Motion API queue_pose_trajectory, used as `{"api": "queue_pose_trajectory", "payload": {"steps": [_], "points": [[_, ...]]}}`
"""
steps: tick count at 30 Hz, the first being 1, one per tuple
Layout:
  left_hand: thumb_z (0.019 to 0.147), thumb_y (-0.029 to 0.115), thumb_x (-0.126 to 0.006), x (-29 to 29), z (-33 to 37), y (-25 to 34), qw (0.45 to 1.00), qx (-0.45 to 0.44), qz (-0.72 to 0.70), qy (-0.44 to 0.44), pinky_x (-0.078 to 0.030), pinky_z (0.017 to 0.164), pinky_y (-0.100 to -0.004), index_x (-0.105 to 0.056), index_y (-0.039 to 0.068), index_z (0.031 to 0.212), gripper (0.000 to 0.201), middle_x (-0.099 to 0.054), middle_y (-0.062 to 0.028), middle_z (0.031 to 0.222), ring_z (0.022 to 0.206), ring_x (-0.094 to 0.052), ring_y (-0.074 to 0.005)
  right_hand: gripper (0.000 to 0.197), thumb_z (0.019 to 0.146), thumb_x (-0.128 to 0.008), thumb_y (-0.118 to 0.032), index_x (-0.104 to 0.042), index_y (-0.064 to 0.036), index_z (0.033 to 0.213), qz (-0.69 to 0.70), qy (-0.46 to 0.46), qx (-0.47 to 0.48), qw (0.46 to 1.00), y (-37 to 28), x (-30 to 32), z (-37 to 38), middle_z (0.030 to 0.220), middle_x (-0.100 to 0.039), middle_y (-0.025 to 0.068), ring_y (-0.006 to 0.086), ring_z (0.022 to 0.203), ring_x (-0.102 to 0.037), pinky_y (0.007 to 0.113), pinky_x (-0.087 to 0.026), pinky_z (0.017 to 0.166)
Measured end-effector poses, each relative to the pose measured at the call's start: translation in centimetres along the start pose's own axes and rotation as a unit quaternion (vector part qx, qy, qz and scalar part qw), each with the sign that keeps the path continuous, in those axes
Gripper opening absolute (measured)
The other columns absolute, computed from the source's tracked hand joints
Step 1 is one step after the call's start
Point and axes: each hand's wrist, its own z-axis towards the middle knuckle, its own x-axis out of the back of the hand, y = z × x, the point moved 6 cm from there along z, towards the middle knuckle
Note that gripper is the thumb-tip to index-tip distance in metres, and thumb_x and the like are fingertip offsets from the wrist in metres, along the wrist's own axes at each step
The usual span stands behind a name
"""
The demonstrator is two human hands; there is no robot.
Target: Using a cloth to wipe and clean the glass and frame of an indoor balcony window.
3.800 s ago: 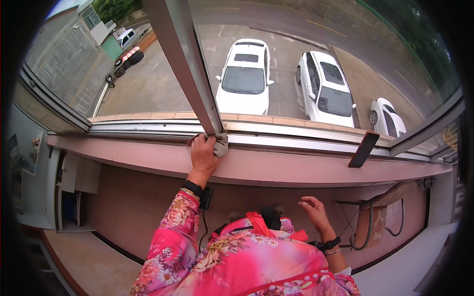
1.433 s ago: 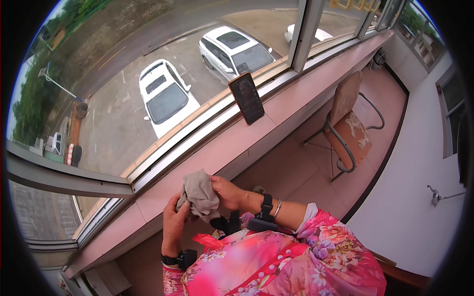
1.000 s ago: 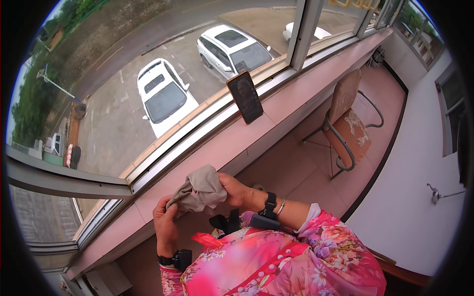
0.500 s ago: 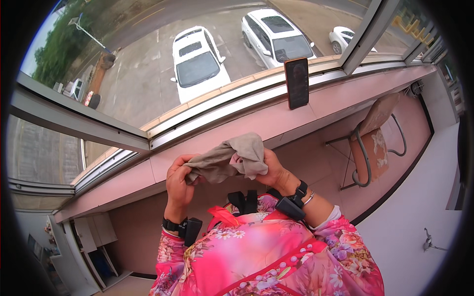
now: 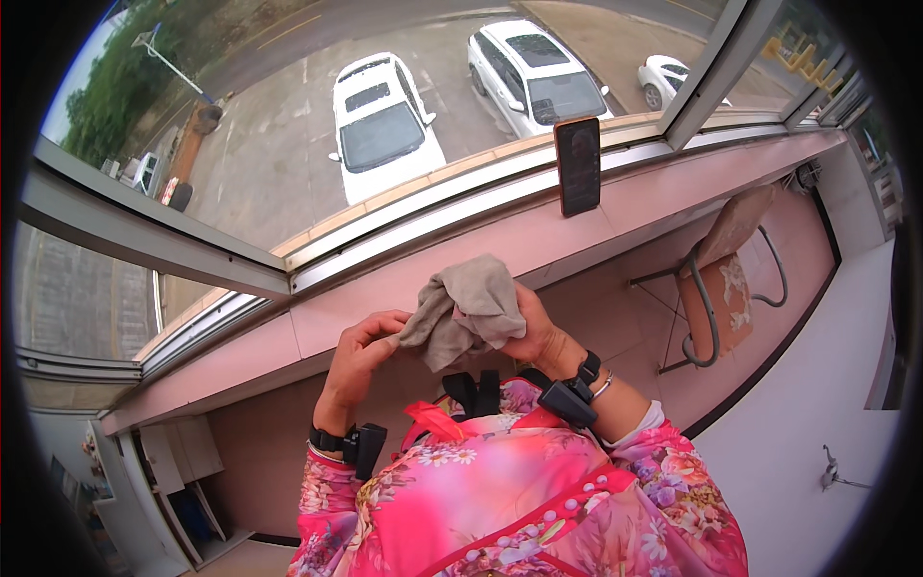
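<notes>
A crumpled grey-beige cloth point(image 5: 466, 308) hangs in front of my chest, above the gap beside the pink sill. My right hand point(image 5: 532, 329) grips its right side, with the fingers mostly hidden behind the folds. At the cloth's left corner, my left hand point(image 5: 363, 354) pinches the edge between thumb and fingertips. Dark straps with black box-shaped devices sit on both wrists, and a bracelet circles the right one.
A phone point(image 5: 578, 165) stands upright on the pink sill point(image 5: 385, 279) against the window frame point(image 5: 707, 72). A worn chair point(image 5: 716, 279) with metal arms is at the right. White cars point(image 5: 383, 135) are parked outside. A white cabinet point(image 5: 183, 452) stands at lower left.
The cloth has gone from stretched between both hands to a more bunched shape gathered toward my right hand. My left fingers have loosened and straightened, now only at its corner.
</notes>
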Motion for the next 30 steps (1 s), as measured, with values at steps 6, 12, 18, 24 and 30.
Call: {"api": "queue_pose_trajectory", "payload": {"steps": [6,12,18,24,30], "points": [[0.082,0.005,-0.06,-2.4,1.5,2.6,0.986,-0.07,0.146,0.03,-0.044,0.092,-0.0313,-0.055,0.001,0.121,0.04,-0.052,-0.0094,0.126,0.109,-0.054,-0.0157,0.042,0.1,-0.033,-0.03,-0.05,-0.0011,0.125,-0.053,-0.074,-0.061,0.994,2.2,-0.9,0.3,0.114,-0.061,0.0092,0.0175,0.1,-0.061,0.031,-0.049,0.088],[0.081,-0.001,-0.057,-3.5,2.1,2.1,0.997,-0.007,0.058,-0.043,-0.047,0.08,-0.024,-0.056,-0.002,0.118,0.037,-0.061,-0.0028,0.098,0.089,-0.058,-0.0092,0.039,0.1,-0.035,-0.033,-0.052,-0.0044,0.122,-0.09,-0.059,-0.083,0.991,2.5,-1.4,0.2,0.112,-0.061,0.0055,0.0136,0.099,-0.06,0.028,-0.048,0.087],[0.08,0.002,-0.06,-2.7,2.2,3.2,0.982,-0.027,0.188,-0.024,-0.044,0.068,-0.0198,-0.061,0.0,0.108,0.028,-0.06,0.0008,0.083,0.076,-0.055,-0.0054,0.034,0.099,-0.039,-0.031,-0.054,-0.0086,0.118,-0.105,0.0,-0.063,0.992,2.3,0.0,0.8,0.107,-0.061,0.0038,0.0132,0.096,-0.06,0.029,-0.05,0.085],[0.086,0.006,-0.056,-1.8,2.6,4.0,0.998,-0.011,0.055,0.015,-0.047,0.068,-0.0205,-0.063,-0.001,0.096,0.015,-0.064,-0.0019,0.085,0.074,-0.058,-0.0064,0.039,0.098,-0.04,-0.04,-0.052,-0.0075,0.116,-0.047,0.01,-0.101,0.994,1.9,0.0,1.0,0.11,-0.06,0.0064,0.017,0.099,-0.06,0.033,-0.051,0.087],[0.092,0.013,-0.044,1.3,3.5,3.5,0.977,0.014,-0.199,0.074,-0.049,0.08,-0.0308,-0.059,0.0,0.1,0.021,-0.064,-0.0074,0.096,0.088,-0.061,-0.0172,0.063,0.093,-0.035,-0.058,-0.043,-0.0015,0.12,-0.075,0.004,-0.07,0.995,0.1,0.7,-0.1,0.12,-0.053,0.0153,0.0243,0.111,-0.055,0.038,-0.046,0.096]]}}
